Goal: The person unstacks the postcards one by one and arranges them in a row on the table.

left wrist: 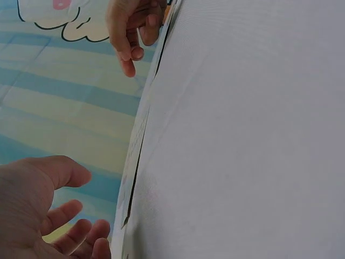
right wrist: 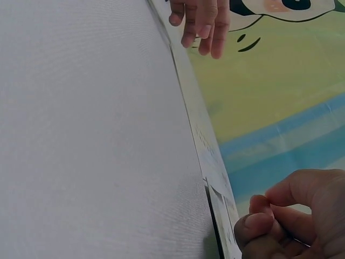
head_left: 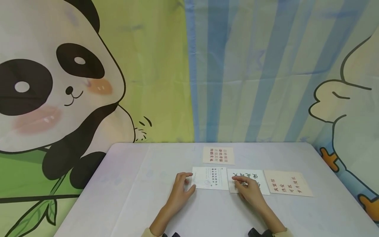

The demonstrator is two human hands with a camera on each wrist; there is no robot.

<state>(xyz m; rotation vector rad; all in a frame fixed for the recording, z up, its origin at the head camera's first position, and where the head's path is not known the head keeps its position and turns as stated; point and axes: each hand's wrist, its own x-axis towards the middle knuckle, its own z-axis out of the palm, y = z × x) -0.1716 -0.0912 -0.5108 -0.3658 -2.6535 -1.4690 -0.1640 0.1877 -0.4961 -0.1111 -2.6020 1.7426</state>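
Three cards lie side by side: a white card with small print and a faint round mark, a white card with large dark brush characters, and a cream card with reddish characters. My left hand is at the left edge of the first card, thumb and fingers spread, holding nothing visible. Over the middle card is my right hand, hiding part of its writing. Its fingers are loosely bent, and in the right wrist view the thumb lies close to the index finger with no card seen between them.
Behind the row, another cream card with reddish characters lies on the white-covered table. A cloth backdrop with a panda and blue stripes hangs along the table's far edge.
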